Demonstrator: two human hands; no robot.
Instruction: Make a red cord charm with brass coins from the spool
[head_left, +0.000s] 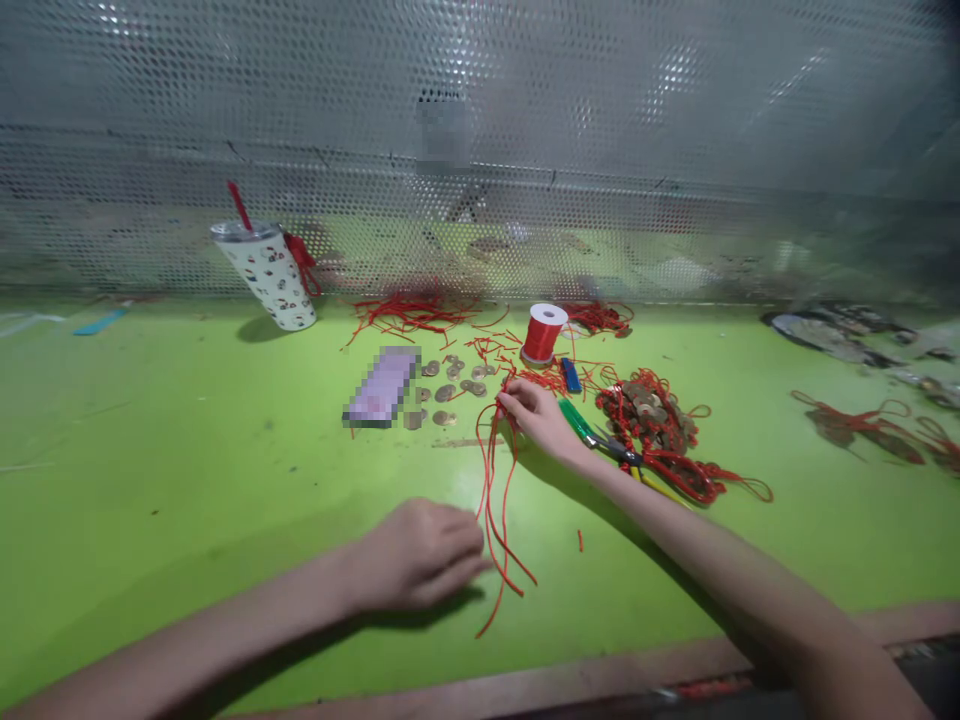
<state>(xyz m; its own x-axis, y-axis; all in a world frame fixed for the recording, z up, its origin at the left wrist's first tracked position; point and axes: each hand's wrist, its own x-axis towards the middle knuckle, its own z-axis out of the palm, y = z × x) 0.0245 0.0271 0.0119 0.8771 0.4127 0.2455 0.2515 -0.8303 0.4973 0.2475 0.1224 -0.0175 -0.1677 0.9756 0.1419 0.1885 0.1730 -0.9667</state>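
Beyond the right hand pinching red cords and the curled left hand, hold unclear, a spool and tumbler stand on the green surface before perforated mesh.

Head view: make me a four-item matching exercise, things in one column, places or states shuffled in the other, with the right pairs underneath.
Things:
1. Right hand
2. Spool
3. Cup
4. Loose coins

Places or states:
A. Patterned, with a red straw in its lid
B. Scattered beside a pixelated lilac item
C. Pinching the upper part of the red cords
D. Wound with red thread, white on top

Pairs: 1-C, 2-D, 3-A, 4-B
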